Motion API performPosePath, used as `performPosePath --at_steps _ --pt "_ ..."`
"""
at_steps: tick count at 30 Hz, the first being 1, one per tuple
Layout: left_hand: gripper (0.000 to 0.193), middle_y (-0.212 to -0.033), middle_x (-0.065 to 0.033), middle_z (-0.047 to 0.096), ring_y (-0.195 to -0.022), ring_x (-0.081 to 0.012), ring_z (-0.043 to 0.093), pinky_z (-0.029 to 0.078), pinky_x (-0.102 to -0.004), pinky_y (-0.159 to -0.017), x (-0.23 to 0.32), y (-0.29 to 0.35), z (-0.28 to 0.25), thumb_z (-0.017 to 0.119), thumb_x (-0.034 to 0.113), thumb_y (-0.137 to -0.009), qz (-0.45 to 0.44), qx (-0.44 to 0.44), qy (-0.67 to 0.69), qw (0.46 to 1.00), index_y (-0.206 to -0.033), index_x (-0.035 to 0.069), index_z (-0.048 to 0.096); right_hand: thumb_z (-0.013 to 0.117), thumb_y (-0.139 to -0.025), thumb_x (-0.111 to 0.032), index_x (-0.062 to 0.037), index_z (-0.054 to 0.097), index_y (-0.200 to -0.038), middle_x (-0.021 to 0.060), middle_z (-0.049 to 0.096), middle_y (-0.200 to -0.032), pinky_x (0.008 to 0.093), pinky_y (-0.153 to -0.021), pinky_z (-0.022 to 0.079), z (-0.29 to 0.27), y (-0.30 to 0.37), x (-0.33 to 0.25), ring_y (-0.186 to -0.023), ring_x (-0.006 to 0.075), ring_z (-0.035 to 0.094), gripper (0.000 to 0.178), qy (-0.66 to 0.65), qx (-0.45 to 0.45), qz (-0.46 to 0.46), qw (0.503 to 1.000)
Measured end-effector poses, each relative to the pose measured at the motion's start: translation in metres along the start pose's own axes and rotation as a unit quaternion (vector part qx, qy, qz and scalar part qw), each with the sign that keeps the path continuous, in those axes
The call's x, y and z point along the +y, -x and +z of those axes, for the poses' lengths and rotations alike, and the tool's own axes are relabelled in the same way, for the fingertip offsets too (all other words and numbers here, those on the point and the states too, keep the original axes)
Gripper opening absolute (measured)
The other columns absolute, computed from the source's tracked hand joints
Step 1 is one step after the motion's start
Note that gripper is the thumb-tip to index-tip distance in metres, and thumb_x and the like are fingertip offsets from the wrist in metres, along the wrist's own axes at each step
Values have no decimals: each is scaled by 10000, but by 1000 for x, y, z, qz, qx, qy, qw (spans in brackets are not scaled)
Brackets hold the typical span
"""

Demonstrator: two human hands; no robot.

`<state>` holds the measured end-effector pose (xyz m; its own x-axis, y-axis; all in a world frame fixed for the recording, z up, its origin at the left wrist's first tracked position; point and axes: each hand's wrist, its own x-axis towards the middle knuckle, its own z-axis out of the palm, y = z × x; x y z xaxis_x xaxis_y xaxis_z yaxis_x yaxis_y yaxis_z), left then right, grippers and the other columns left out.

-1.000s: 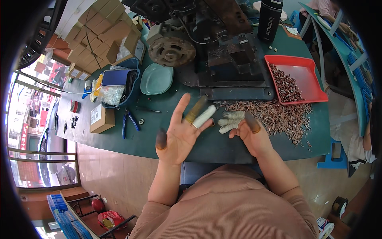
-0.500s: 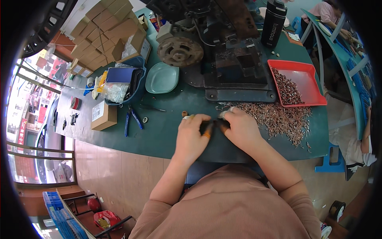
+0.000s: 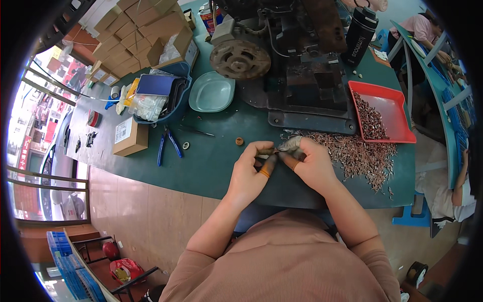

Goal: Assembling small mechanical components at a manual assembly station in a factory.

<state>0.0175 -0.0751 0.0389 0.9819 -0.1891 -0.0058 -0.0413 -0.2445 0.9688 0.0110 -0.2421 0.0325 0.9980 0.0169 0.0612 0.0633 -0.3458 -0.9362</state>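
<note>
My left hand [image 3: 247, 173] and my right hand [image 3: 313, 165] meet fingertip to fingertip over the dark green table [image 3: 211, 166], just in front of me. Both wear rubber finger cots: dark with an orange rim, brown, and whitish. The thumb and forefinger of my left hand pinch a dark finger cot [image 3: 272, 150] on a right-hand finger. The fingers of my right hand are curled in, and I cannot tell if they hold any small part. A spread pile of small metal parts [image 3: 359, 153] lies right beside my right hand.
A red tray [image 3: 391, 108] holding more parts and a dark press machine [image 3: 302, 75] stand behind the pile. A pale green dish [image 3: 211, 92], blue pliers [image 3: 168, 143], a cardboard box [image 3: 130, 137], a blue basket [image 3: 173, 108] and a black bottle [image 3: 359, 35] stand around. Another person [image 3: 455, 186] sits at right.
A second ago both hands were spread open, palms up, apart. They came together half a second ago and now stay joined, slightly farther from me, fingers pinching.
</note>
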Motion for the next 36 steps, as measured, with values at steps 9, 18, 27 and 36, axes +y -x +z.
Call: performPosePath --at_steps 9,18,27,36 --pt "270 -991 -65 676 -889 -167 606 480 -269 -766 3 3 3 611 -5 -821 23 6 -34 999 -1070 85 659 705 -798 -36 -50 614 -933 -40 608 -804 192 -626 439 -3 2 -1 -715 19 518 163 -74 -17 54 996" --pt "222 -907 -58 687 -809 -146 613 468 -252 -708 7 1 3 651 -2 -784 93 57 -202 973 -999 53 673 712 -785 -51 -48 609 -983 -18 635 -862 204 -638 455 0 6 -1 -727 32 546 222 -48 -25 15 998" --pt "204 -863 -70 650 -738 -215 588 474 -310 -677 11 4 3 689 36 -760 54 72 -203 975 -959 56 645 691 -785 -19 -45 631 -952 -18 620 -838 207 -619 447 -1 6 -3 -724 43 552 179 -55 -10 1 998" --pt "266 -935 -22 655 -652 -54 510 423 -180 -594 8 4 5 655 25 -824 -59 -1 68 996 -1086 70 645 692 -787 0 -51 569 -937 -34 568 -808 204 -625 432 1 2 8 -718 36 515 201 -107 35 -36 993"
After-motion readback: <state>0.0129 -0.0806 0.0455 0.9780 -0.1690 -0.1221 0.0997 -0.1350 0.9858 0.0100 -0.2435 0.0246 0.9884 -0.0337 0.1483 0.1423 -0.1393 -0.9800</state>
